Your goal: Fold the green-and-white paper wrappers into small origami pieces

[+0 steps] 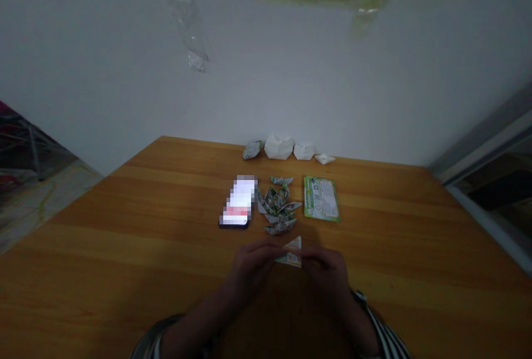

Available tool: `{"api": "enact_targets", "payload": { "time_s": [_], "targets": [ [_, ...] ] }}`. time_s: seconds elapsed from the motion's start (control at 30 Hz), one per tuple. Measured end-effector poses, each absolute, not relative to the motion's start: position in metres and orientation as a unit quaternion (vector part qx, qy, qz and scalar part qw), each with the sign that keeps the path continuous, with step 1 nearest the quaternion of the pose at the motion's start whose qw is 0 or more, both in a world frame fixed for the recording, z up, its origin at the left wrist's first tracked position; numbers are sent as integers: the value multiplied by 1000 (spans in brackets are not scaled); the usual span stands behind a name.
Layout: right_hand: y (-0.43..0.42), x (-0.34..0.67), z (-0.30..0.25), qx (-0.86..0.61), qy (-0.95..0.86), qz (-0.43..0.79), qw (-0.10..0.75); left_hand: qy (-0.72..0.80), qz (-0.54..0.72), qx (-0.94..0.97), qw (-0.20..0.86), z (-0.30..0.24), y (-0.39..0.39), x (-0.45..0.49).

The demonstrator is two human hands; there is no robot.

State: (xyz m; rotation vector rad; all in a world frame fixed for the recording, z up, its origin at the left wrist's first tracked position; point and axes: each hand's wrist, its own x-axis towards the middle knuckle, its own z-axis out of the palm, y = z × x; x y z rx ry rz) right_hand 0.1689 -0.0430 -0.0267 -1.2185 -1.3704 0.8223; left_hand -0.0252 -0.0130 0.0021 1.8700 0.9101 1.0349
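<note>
Folding one more paper piece, with a pile already made

Nearest me, my left hand (253, 267) and right hand (326, 273) are both closed on a small folded paper piece (292, 252), pinching it between fingertips just above the wooden table (124, 237); it looks partly folded, so I judge this one unfinished. Just beyond lies a cluster of finished folded pieces (279, 206), several of them touching. To its left lies a phone (240, 202), to its right a green printed sheet (321, 198), perhaps paper still to use. Farthest, against the wall, sit crumpled white paper lumps (286, 148).
</note>
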Motion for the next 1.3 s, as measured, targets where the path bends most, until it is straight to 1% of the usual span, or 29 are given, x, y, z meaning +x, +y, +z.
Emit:
{"api": "enact_targets", "payload": {
  "time_s": [0.1, 0.2, 0.33, 0.43, 0.53, 0.63, 0.8, 0.87, 1.03, 1.2, 1.3],
  "targets": [
    [-46, 170, -29, -494, -595, 336, 539, 371, 420, 737, 379, 1, -16, -27],
    [-47, 171, -28, -477, -605, 320, 552, 386, 441, 707, 394, 4, -15, -25],
    [-48, 168, -23, -482, -600, 282, 573, 421, 461, 622, 472, 7, -14, -17],
    [-49, 163, -22, -518, -586, 255, 568, 485, 461, 523, 528, 7, -17, -8],
    [-51, 157, -24, -550, -569, 253, 556, 508, 467, 435, 578, 5, -21, -1],
    [-52, 149, -27, -557, -541, 294, 558, 504, 474, 401, 600, 3, -23, 3],
    [-52, 136, -24, -545, -404, 398, 617, 509, 479, 401, 592, 1, -24, 6],
    [-52, 133, -22, -536, -359, 440, 625, 502, 484, 409, 589, -1, -24, 7],
    [-47, 135, -19, -540, -342, 469, 609, 498, 472, 429, 587, -4, -20, 5],
    [-41, 147, -19, -511, -366, 541, 558, 461, 430, 491, 601, -3, -10, -8],
    [-41, 151, -19, -519, -402, 532, 534, 457, 423, 553, 553, -2, -8, -13]
  ]
}}
